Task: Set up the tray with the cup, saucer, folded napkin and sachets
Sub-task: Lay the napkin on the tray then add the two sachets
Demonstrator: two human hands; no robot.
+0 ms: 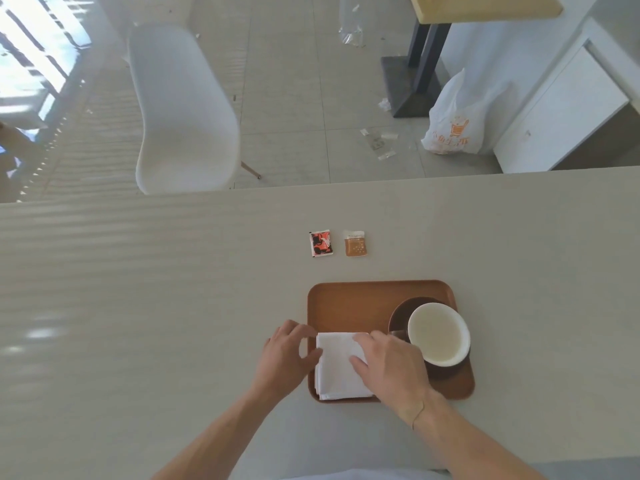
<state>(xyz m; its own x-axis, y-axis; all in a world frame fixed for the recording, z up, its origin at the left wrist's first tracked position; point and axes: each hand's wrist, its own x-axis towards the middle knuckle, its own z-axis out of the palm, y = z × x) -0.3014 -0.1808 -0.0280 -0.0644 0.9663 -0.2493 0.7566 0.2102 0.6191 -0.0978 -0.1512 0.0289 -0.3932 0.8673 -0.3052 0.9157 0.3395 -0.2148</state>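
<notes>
A brown wooden tray lies on the pale table. On its right side a white cup stands on a dark brown saucer. A folded white napkin lies in the tray's near left corner. My left hand touches the napkin's left edge, fingers bent. My right hand rests flat on the napkin's right part, fingers spread. Two sachets lie on the table beyond the tray: a red and black sachet and a tan sachet.
The table's far edge runs across the middle of the view. Behind it stand a white chair, a white plastic bag on the floor, and another table's dark leg.
</notes>
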